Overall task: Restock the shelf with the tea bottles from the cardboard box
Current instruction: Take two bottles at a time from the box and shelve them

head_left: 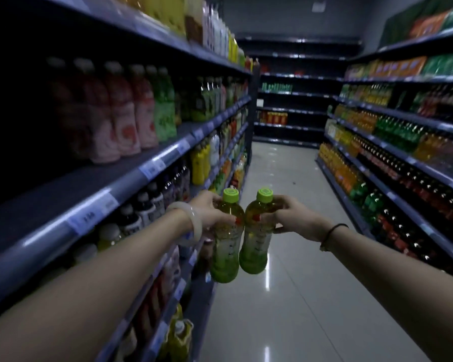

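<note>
Left hand point(210, 210) is wrapped around the upper body of a tea bottle point(226, 240), fingers curled tight on it just below the green cap; a red nail shows against the plastic. Right hand point(289, 215) grips a second tea bottle point(255, 236) the same way, fingers closed on its shoulder under the cap. Both bottles are upright, slightly tilted toward each other and touching side to side — held out in mid-air over the aisle floor point(298, 296), just beside the edge of the left shelving point(94, 205), not on any shelf.

Bottles: clear plastic, yellow-green liquid, green lower label, lime caps with a printed mark on top. Label text is too blurred to read, no brand legible.

Left wrist carries a pale bangle point(191, 218); right wrist a thin dark band point(334, 229).

Shelf-edge price tags point(92, 216) have print, unreadable. Pink-labelled bottles point(120, 113) and dark-capped bottles point(147, 207) fill the left shelves. The cardboard box is out of view.
</note>
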The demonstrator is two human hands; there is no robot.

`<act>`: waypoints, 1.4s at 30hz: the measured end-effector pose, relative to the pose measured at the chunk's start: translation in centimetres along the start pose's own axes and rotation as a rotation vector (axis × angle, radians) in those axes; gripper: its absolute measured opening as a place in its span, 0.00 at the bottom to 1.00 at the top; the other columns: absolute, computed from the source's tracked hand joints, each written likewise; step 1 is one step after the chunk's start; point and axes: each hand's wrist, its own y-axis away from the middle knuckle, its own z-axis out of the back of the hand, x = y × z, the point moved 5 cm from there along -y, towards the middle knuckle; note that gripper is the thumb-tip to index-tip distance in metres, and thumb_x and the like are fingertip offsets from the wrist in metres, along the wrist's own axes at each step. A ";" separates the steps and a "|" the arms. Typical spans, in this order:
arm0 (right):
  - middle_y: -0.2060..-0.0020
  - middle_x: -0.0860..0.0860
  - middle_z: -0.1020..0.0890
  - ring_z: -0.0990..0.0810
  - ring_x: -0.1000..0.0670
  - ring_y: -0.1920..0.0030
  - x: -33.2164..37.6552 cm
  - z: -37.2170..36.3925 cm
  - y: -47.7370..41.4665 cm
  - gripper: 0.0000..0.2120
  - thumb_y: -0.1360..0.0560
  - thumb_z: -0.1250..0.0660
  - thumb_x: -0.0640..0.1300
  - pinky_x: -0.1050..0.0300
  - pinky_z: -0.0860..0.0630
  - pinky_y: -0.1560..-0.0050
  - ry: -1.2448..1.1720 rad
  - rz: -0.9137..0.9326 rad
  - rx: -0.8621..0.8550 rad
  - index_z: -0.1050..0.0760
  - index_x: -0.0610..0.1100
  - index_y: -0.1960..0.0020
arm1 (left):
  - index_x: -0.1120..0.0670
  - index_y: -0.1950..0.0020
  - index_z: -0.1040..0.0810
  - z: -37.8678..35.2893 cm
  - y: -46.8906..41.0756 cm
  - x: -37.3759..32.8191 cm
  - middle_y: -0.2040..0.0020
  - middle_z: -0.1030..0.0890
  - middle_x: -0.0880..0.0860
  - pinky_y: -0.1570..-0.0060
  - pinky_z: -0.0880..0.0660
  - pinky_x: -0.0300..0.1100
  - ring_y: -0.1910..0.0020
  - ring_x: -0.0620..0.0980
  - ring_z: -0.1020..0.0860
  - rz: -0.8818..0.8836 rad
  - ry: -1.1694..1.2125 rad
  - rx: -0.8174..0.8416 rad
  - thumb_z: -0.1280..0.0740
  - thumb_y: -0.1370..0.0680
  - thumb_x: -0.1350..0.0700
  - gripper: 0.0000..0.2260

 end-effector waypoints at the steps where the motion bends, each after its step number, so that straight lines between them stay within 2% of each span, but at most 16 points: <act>1: 0.42 0.45 0.21 0.22 0.44 0.41 1.9 0.4 -0.1 0.22 0.27 0.32 0.40 0.43 0.23 0.40 -0.014 0.028 -0.007 0.30 0.44 0.34 | 0.58 0.43 0.22 1.6 0.5 -1.2 0.51 0.16 0.56 0.62 0.18 0.47 0.55 0.53 0.17 -0.006 0.002 -0.027 0.24 0.31 0.56 0.19; 6: 0.44 0.43 0.20 0.19 0.44 0.44 9.9 1.2 -0.5 0.21 0.27 0.31 0.40 0.42 0.22 0.42 -0.039 0.170 -0.021 0.30 0.42 0.34 | 0.59 0.46 0.20 8.2 3.1 -6.7 0.58 0.17 0.52 0.61 0.20 0.39 0.62 0.46 0.20 -0.113 -0.061 -0.154 0.25 0.30 0.56 0.14; 9: 0.48 0.44 0.17 0.17 0.46 0.49 13.7 1.3 -1.1 0.16 0.26 0.31 0.39 0.47 0.19 0.47 -0.046 0.261 -0.003 0.26 0.42 0.39 | 0.61 0.43 0.20 11.4 4.8 -8.3 0.51 0.17 0.58 0.47 0.21 0.55 0.52 0.54 0.19 -0.108 -0.071 -0.234 0.24 0.31 0.55 0.19; 11: 0.52 0.46 0.17 0.17 0.47 0.51 15.9 1.0 -1.5 0.10 0.26 0.32 0.39 0.48 0.19 0.48 -0.034 0.309 0.030 0.24 0.44 0.44 | 0.62 0.43 0.21 13.3 5.9 -9.0 0.49 0.18 0.63 0.51 0.21 0.62 0.53 0.57 0.19 -0.095 -0.039 -0.284 0.24 0.32 0.57 0.19; 14: 0.49 0.46 0.17 0.18 0.47 0.48 18.9 0.5 -2.2 0.21 0.27 0.30 0.42 0.46 0.20 0.46 -0.007 0.372 0.073 0.27 0.41 0.36 | 0.64 0.43 0.22 15.6 7.6 -10.0 0.52 0.17 0.62 0.56 0.19 0.59 0.58 0.57 0.17 -0.072 -0.027 -0.364 0.25 0.30 0.58 0.18; 16: 0.50 0.47 0.17 0.18 0.48 0.49 21.0 -0.2 -2.6 0.20 0.26 0.31 0.42 0.45 0.20 0.45 -0.003 0.423 0.126 0.28 0.41 0.36 | 0.62 0.46 0.20 17.1 8.9 -10.5 0.53 0.15 0.61 0.53 0.20 0.61 0.56 0.58 0.16 -0.062 -0.053 -0.435 0.25 0.30 0.57 0.15; 19: 0.50 0.47 0.17 0.18 0.49 0.50 23.6 -1.6 -3.1 0.19 0.26 0.32 0.41 0.46 0.21 0.44 0.002 0.496 0.188 0.28 0.41 0.36 | 0.61 0.48 0.19 19.0 10.9 -10.7 0.57 0.15 0.60 0.56 0.19 0.60 0.63 0.55 0.16 -0.019 -0.073 -0.545 0.26 0.29 0.56 0.13; 23: 0.48 0.45 0.16 0.18 0.45 0.47 26.9 -3.7 -3.9 0.14 0.26 0.31 0.40 0.44 0.23 0.41 0.024 0.606 0.269 0.23 0.41 0.41 | 0.61 0.46 0.20 21.0 13.8 -10.6 0.53 0.16 0.61 0.56 0.19 0.62 0.53 0.60 0.17 0.034 -0.062 -0.678 0.24 0.30 0.55 0.16; 26: 0.53 0.46 0.17 0.18 0.50 0.56 28.7 -5.3 -4.1 0.11 0.25 0.33 0.38 0.56 0.21 0.60 -0.011 0.655 0.349 0.24 0.39 0.42 | 0.62 0.44 0.22 21.8 15.7 -11.0 0.54 0.16 0.58 0.55 0.18 0.58 0.55 0.53 0.17 0.062 -0.051 -0.765 0.26 0.29 0.57 0.17; 27: 0.53 0.45 0.17 0.17 0.50 0.57 29.1 -5.9 -4.2 0.11 0.25 0.33 0.38 0.55 0.20 0.61 -0.025 0.669 0.370 0.25 0.39 0.42 | 0.62 0.43 0.22 22.1 16.2 -11.1 0.53 0.16 0.58 0.55 0.18 0.57 0.55 0.53 0.17 0.072 -0.058 -0.791 0.26 0.29 0.57 0.17; 29: 0.50 0.42 0.17 0.16 0.46 0.52 29.8 -7.0 -4.6 0.11 0.25 0.33 0.37 0.46 0.18 0.51 -0.051 0.701 0.406 0.25 0.39 0.43 | 0.61 0.41 0.22 22.6 17.1 -11.0 0.50 0.17 0.58 0.56 0.18 0.55 0.52 0.54 0.17 0.096 -0.067 -0.851 0.25 0.29 0.57 0.19; 31: 0.47 0.41 0.17 0.17 0.44 0.48 30.6 -8.1 -4.9 0.10 0.26 0.32 0.36 0.45 0.20 0.45 -0.085 0.728 0.454 0.25 0.40 0.44 | 0.61 0.38 0.25 23.3 17.8 -10.6 0.48 0.17 0.58 0.58 0.18 0.53 0.51 0.54 0.18 0.124 -0.075 -0.914 0.25 0.30 0.56 0.23; 34: 0.48 0.43 0.17 0.17 0.48 0.51 31.3 -9.8 -5.6 0.12 0.25 0.33 0.36 0.57 0.19 0.57 -0.107 0.761 0.525 0.26 0.40 0.42 | 0.60 0.38 0.25 23.8 18.7 -9.8 0.47 0.18 0.57 0.56 0.18 0.55 0.50 0.54 0.18 0.170 -0.079 -0.987 0.24 0.31 0.55 0.24; 35: 0.48 0.44 0.17 0.17 0.48 0.51 31.5 -10.3 -5.9 0.15 0.26 0.32 0.36 0.57 0.19 0.59 -0.104 0.772 0.541 0.26 0.39 0.40 | 0.60 0.39 0.25 24.0 18.8 -9.6 0.47 0.18 0.57 0.55 0.18 0.57 0.50 0.55 0.18 0.184 -0.077 -1.004 0.24 0.31 0.55 0.23; 39: 0.46 0.41 0.17 0.17 0.45 0.47 32.0 -12.3 -7.2 0.18 0.26 0.32 0.36 0.44 0.20 0.45 -0.119 0.768 0.588 0.27 0.38 0.37 | 0.59 0.43 0.24 24.6 19.0 -8.4 0.49 0.17 0.57 0.57 0.18 0.55 0.51 0.55 0.18 0.260 -0.055 -1.064 0.24 0.31 0.54 0.20; 42: 0.48 0.39 0.17 0.17 0.46 0.52 32.0 -13.5 -8.0 0.15 0.26 0.32 0.36 0.53 0.22 0.57 -0.101 0.776 0.601 0.26 0.36 0.39 | 0.61 0.42 0.26 24.8 18.6 -7.2 0.50 0.17 0.59 0.67 0.19 0.48 0.52 0.56 0.17 0.313 -0.014 -1.104 0.24 0.31 0.53 0.22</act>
